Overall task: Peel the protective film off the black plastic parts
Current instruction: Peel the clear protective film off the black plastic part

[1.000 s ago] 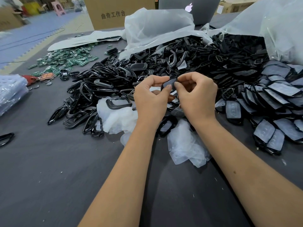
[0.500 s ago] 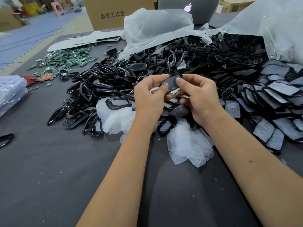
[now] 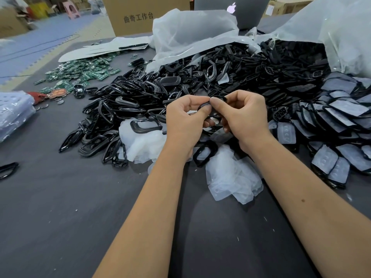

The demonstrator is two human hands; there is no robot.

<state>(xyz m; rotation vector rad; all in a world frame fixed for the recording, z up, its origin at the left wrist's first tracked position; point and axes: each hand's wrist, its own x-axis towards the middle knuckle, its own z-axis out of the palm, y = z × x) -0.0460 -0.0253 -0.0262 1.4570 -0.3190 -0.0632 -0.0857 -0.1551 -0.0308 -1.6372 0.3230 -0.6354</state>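
Both hands — left hand (image 3: 185, 121), right hand (image 3: 244, 117) — pinch one black part (image 3: 206, 106); fingers hide most of it — any film is too hard to see.

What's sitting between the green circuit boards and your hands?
In the head view, a heap of black frames fills the stretch between the circuit boards and the left hand.

Two hands (image 3: 216, 119); one laptop (image 3: 232, 11); one cardboard box (image 3: 148, 15).

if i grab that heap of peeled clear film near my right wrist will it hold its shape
Probably not: the peeled film pile lies crumpled and translucent, so it looks thin, floppy and very light. Loose overlapping sheets would likely slide apart or drift across the dark table.
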